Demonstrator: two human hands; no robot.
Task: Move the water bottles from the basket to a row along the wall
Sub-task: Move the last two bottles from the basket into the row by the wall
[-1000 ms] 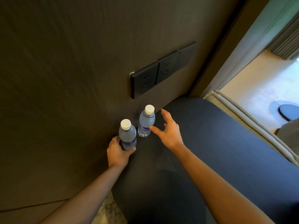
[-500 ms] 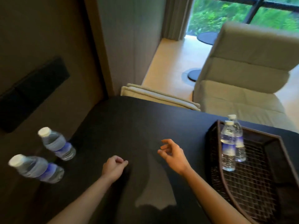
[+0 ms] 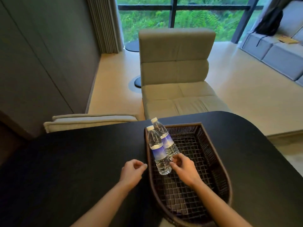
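Note:
A dark woven basket (image 3: pixel 219 163) sits on the black table (image 3: pixel 73 161) at the right. Two clear water bottles with white caps and blue labels stand upright in its left part: the near bottle (image 3: pixel 158 150) and the far bottle (image 3: pixel 165 138) just behind it. My right hand (image 3: pixel 183 167) is inside the basket, fingers apart, fingertips at the base of the bottles and holding nothing. My left hand (image 3: pixel 132 172) hovers over the table just left of the basket rim, fingers loosely curled and empty. The wall and the bottles placed there are out of view.
A beige lounge chair (image 3: pixel 175 74) stands beyond the table's far edge, with a cushion edge (image 3: pixel 88 120) at the back left. The table's rounded right edge (image 3: pixel 278 145) drops to the floor. A grey wall panel (image 3: pixel 41 63) is at the left.
My view swung right from the wall to the basket. My left hand let go of a bottle by the wall, and both hands moved right; my right hand now reaches into the basket.

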